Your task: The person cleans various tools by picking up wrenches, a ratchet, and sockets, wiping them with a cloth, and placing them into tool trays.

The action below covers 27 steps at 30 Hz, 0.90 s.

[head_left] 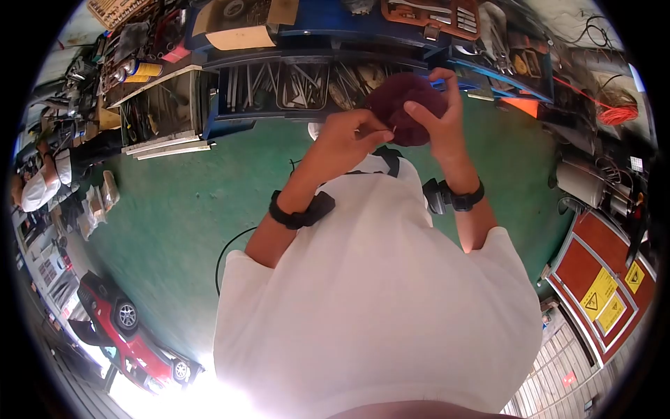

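A dark maroon, roundish piece [408, 98], like a pad or folded cloth, is held up in front of the open drawers. My right hand [447, 119] grips it along its right side, thumb on the near face and fingers behind the edge. At its lower left, my left hand [349, 140] is closed in a pinch close against it. A tiny pale tip shows by the left fingertips, too small to name. Behind the maroon piece, a blue drawer [272, 114] holds several long metal tools [255, 85] and a metal tray [301, 105] of more tools.
A cardboard box [241, 36] and an orange tool case [447, 17] rest on the blue bench. Red cable [618, 112] hangs at the right, above a red cabinet [600, 279] with yellow warning labels. Far left, another person [49, 185] is at work; a red car [132, 342] stands behind.
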{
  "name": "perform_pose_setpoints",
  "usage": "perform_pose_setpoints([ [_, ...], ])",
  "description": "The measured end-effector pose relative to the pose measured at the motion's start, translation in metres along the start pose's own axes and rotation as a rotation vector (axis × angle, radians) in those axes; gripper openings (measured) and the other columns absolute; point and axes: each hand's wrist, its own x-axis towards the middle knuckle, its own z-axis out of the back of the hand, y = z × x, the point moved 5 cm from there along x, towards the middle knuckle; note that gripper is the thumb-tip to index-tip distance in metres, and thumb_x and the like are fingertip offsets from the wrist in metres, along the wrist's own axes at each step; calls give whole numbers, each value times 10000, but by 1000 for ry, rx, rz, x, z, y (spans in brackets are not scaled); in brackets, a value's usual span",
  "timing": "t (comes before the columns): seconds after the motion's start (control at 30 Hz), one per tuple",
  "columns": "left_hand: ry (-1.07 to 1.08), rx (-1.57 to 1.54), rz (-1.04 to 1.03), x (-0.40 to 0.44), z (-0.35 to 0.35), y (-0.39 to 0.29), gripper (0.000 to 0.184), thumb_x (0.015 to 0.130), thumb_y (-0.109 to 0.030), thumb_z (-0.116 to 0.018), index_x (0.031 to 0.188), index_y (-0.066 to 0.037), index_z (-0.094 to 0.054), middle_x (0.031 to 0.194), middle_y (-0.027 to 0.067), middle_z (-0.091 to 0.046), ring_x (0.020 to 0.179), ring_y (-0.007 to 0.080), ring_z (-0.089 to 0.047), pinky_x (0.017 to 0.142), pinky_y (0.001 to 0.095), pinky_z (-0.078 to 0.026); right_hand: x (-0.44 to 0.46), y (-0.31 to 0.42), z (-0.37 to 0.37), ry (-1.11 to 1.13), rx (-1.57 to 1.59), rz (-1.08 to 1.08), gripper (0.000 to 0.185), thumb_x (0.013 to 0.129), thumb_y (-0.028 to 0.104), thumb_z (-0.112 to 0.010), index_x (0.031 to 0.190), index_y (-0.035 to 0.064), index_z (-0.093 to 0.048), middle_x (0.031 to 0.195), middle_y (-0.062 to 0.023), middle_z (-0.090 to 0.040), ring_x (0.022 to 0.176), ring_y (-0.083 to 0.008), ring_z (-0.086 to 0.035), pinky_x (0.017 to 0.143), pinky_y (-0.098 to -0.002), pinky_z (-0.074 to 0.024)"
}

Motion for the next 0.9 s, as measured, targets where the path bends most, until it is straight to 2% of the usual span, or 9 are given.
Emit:
perform_pose_setpoints([
  [0.17, -17, -16, -42, 1, -11, 5, 182, 859, -139, -709, 931, 26, -680, 878, 109, -688, 788, 169, -660, 709, 299, -517, -7, -10, 15, -26, 66, -67, 534, 762, 43, -761, 1142, 87, -389, 916, -68, -643, 811, -106, -638, 707, -250, -545],
  [0.23, -4, -32, -80, 1, -15, 8, 177, 864, -126, -698, 943, 30, -666, 893, 111, -680, 801, 182, -661, 722, 307, -519, -15, -12, 16, -7, -19, -100, 522, 770, 60, -760, 1141, 97, -394, 930, -63, -638, 824, -103, -632, 711, -246, -540],
  [0.33, -1, 86, -81, 1, -11, 9, 168, 872, -116, -684, 954, 26, -652, 895, 110, -671, 813, 192, -657, 737, 313, -516, -25, -31, 11, 65, -121, 38, 519, 773, 82, -765, 1141, 105, -400, 948, -69, -636, 847, -106, -631, 723, -243, -539],
  [0.47, -8, 115, -76, -6, -13, 2, 154, 877, -108, -671, 958, 20, -643, 898, 104, -664, 819, 199, -652, 743, 315, -509, -19, -16, 14, 32, -54, -43, 534, 759, 83, -781, 1139, 96, -406, 927, -77, -641, 807, -110, -640, 699, -238, -535],
  [0.53, -15, 165, -159, -8, -16, -8, 147, 883, -89, -682, 959, 24, -623, 879, 72, -653, 794, 122, -611, 724, 269, -507, -9, -7, 22, -3, 29, -44, 538, 757, 74, -780, 1142, 93, -405, 923, -77, -643, 792, -114, -644, 695, -243, -539],
  [0.7, -21, 280, -165, -7, -33, -17, 153, 888, -111, -683, 959, 15, -633, 890, 73, -659, 796, 116, -602, 720, 259, -496, -1, 1, 49, 8, 64, 16, 506, 758, 43, -768, 1124, 87, -421, 932, -82, -643, 790, -143, -657, 713, -276, -558],
  [0.77, -39, 350, -197, -8, -43, -19, 152, 890, -115, -682, 960, 12, -637, 890, 74, -658, 800, 110, -598, 722, 250, -491, 5, 14, 75, -166, -2, 23, 461, 764, 37, -754, 1103, 87, -446, 942, -83, -641, 836, -168, -659, 736, -294, -562],
  [0.83, -24, 193, -139, -9, -49, -11, 190, 901, -174, -663, 967, 4, -652, 908, 91, -656, 829, 177, -618, 736, 293, -482, 18, 19, 110, -213, 87, 103, 447, 770, 40, -745, 1107, 87, -456, 963, -86, -638, 863, -177, -656, 753, -302, -561],
  [0.9, -46, 109, -114, -9, -52, -4, 201, 902, -182, -663, 975, 5, -651, 917, 88, -657, 828, 175, -616, 741, 295, -482, 18, 27, 135, -271, 175, 193, 434, 775, 43, -736, 1112, 88, -465, 984, -90, -635, 889, -186, -654, 771, -310, -559],
])
